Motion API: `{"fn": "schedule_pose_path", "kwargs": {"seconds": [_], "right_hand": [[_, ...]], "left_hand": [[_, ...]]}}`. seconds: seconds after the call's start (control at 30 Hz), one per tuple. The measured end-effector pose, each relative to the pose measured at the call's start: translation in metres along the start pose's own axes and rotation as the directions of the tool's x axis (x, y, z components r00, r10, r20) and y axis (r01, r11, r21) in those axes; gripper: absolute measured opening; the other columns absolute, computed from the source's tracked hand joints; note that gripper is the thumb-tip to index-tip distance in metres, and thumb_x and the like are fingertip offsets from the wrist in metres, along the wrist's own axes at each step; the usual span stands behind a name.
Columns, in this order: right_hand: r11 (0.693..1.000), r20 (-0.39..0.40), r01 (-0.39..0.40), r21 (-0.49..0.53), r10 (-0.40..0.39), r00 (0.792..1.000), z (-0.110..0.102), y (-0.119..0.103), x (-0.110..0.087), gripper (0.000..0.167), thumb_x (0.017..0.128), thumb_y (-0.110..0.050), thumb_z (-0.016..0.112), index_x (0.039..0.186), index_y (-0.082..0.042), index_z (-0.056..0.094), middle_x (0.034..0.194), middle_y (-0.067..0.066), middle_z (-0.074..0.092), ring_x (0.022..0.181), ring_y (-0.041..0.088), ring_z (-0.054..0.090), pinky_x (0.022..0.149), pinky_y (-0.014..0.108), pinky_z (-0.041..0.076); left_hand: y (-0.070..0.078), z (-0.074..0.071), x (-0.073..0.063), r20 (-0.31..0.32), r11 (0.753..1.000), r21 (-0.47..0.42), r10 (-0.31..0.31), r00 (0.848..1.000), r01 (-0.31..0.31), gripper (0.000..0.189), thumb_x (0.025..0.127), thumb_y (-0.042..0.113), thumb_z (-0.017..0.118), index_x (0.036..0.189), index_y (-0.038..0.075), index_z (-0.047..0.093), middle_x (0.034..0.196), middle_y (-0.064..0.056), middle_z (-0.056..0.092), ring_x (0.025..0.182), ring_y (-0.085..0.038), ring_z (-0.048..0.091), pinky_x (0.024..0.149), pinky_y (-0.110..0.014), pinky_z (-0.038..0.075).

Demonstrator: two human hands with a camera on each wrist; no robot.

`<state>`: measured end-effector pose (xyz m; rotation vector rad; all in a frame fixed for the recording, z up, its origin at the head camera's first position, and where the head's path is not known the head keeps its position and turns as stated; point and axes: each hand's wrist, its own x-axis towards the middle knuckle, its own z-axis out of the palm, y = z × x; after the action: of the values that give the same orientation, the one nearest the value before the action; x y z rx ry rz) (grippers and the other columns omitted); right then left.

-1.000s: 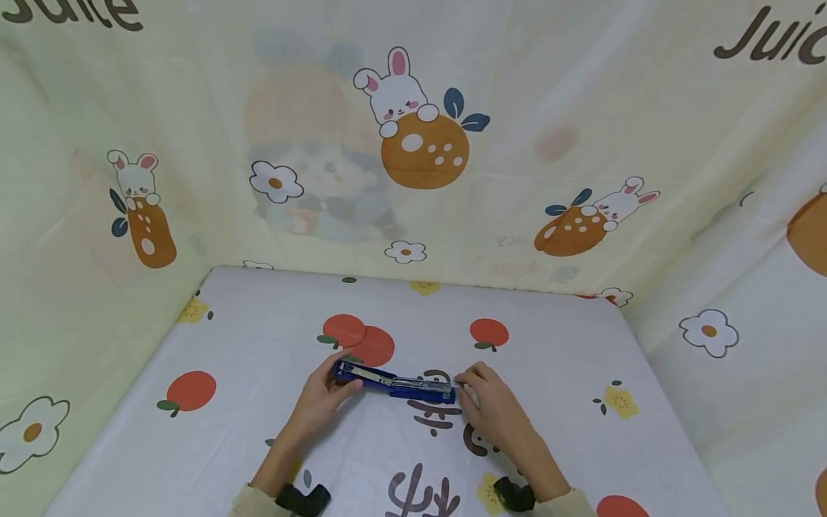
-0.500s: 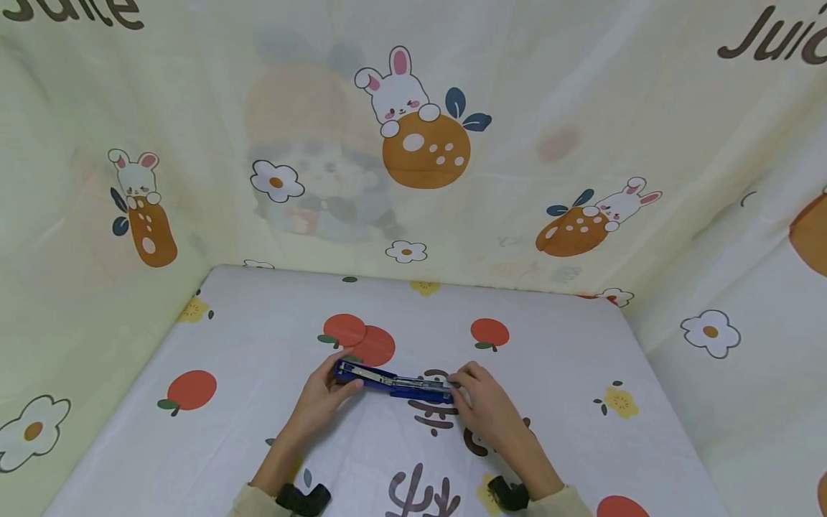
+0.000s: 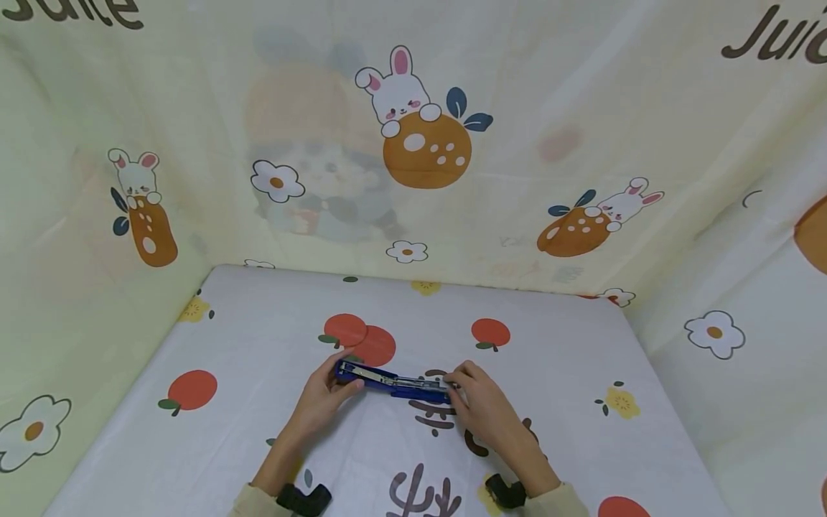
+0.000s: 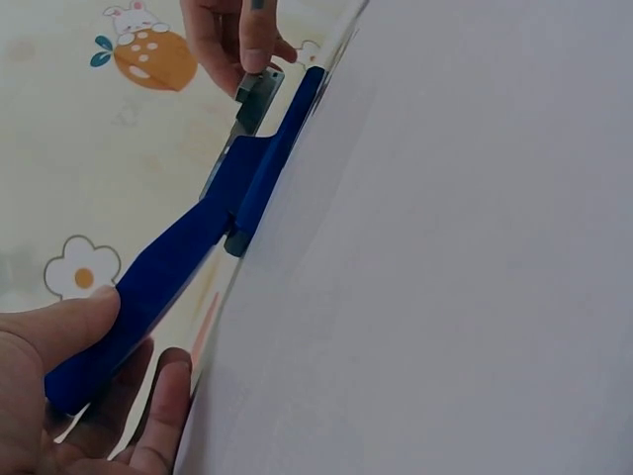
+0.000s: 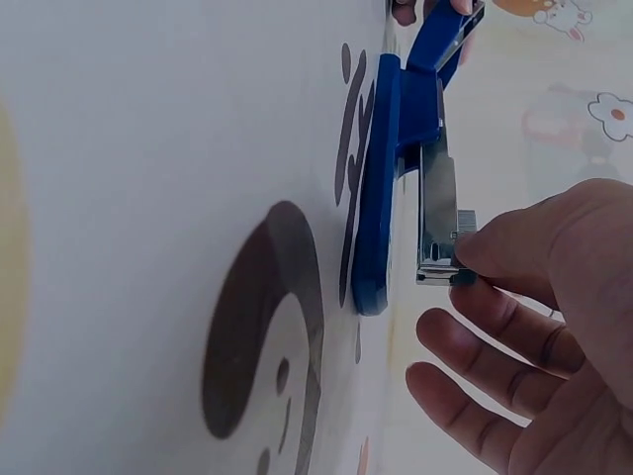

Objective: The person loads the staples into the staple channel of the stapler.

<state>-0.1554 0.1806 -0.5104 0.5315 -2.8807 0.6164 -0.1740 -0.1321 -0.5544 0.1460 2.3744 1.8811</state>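
A blue stapler (image 3: 420, 393) lies opened out, its top cover swung back and its metal magazine (image 5: 435, 208) exposed. Around the cover end, my left hand (image 3: 323, 395) holds it, thumb on one side and fingers on the other (image 4: 84, 332). At the opposite end, the thumb and index finger of my right hand (image 3: 481, 402) pinch a short strip of staples (image 5: 466, 221) right at the magazine's front. The other right fingers are spread loosely below in the right wrist view. In the left wrist view, the stapler's base (image 4: 282, 163) sits along the tabletop, with the magazine raised off it.
A white cloth (image 3: 258, 345) printed with red fruit, yellow flowers and dark lettering covers the table. Pale curtains (image 3: 484, 215) with rabbit and orange prints rise at the back and both sides. Dark straps (image 3: 304, 499) circle both wrists.
My right hand has shifted slightly left, from just beyond the stapler's front end to over the magazine's tip. The left hand and stapler have stayed in place.
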Motion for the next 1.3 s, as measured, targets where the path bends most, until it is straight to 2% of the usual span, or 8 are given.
{"fn": "schedule_pose_path", "kwargs": {"seconds": [0.27, 0.57, 0.9, 1.07, 1.3], "right_hand": [[1.000, 0.011, 0.002, 0.000, -0.002, 1.000, 0.0009, 0.0010, -0.0017, 0.019, 0.095, -0.017, 0.080, 0.114, -0.012, 0.079, 0.108, -0.001, 0.068, 0.094, 0.010, 0.063, 0.087, 0.028, 0.063], [0.999, -0.002, 0.031, -0.008, -0.031, 1.000, 0.0047, 0.0058, -0.0033, 0.018, 0.095, -0.015, 0.080, 0.112, -0.011, 0.079, 0.107, 0.000, 0.068, 0.093, 0.010, 0.063, 0.082, 0.026, 0.061], [1.000, 0.001, 0.015, 0.007, -0.015, 1.000, 0.0050, 0.0061, -0.0054, 0.018, 0.097, -0.015, 0.078, 0.115, -0.012, 0.078, 0.110, -0.001, 0.069, 0.098, 0.011, 0.065, 0.086, 0.030, 0.061], [1.000, -0.010, 0.008, 0.013, -0.008, 1.000, 0.0059, 0.0053, -0.0055, 0.019, 0.096, -0.013, 0.079, 0.115, -0.011, 0.078, 0.109, 0.000, 0.072, 0.098, 0.013, 0.068, 0.087, 0.032, 0.062], [0.998, -0.008, -0.041, 0.048, 0.041, 0.999, 0.0079, 0.0040, -0.0067, 0.021, 0.094, -0.012, 0.079, 0.115, -0.012, 0.077, 0.109, 0.002, 0.077, 0.096, 0.013, 0.070, 0.088, 0.037, 0.063]], "left_hand": [[-0.0034, 0.0028, -0.0019, -0.015, 1.000, -0.001, -0.004, 1.000, 0.004, 0.066, 0.097, 0.011, 0.077, 0.157, 0.015, 0.050, 0.138, -0.015, 0.068, 0.119, -0.020, 0.066, 0.095, -0.012, 0.054], [-0.0018, -0.0001, -0.0016, 0.006, 1.000, -0.020, -0.008, 1.000, 0.008, 0.065, 0.098, 0.011, 0.076, 0.157, 0.015, 0.050, 0.139, -0.015, 0.067, 0.120, -0.020, 0.066, 0.094, -0.011, 0.054], [-0.0020, -0.0009, -0.0008, 0.000, 1.000, -0.013, -0.010, 1.000, 0.010, 0.065, 0.097, 0.010, 0.076, 0.157, 0.015, 0.050, 0.140, -0.014, 0.068, 0.121, -0.020, 0.066, 0.095, -0.012, 0.054], [-0.0037, -0.0009, 0.0004, -0.006, 1.000, -0.009, 0.011, 1.000, -0.011, 0.066, 0.097, 0.010, 0.076, 0.157, 0.014, 0.050, 0.138, -0.015, 0.069, 0.119, -0.018, 0.067, 0.095, -0.012, 0.055], [-0.0045, -0.0021, 0.0012, 0.010, 0.999, -0.016, 0.028, 1.000, -0.028, 0.067, 0.097, 0.010, 0.077, 0.158, 0.012, 0.049, 0.138, -0.016, 0.068, 0.116, -0.013, 0.066, 0.093, -0.011, 0.054]]}}
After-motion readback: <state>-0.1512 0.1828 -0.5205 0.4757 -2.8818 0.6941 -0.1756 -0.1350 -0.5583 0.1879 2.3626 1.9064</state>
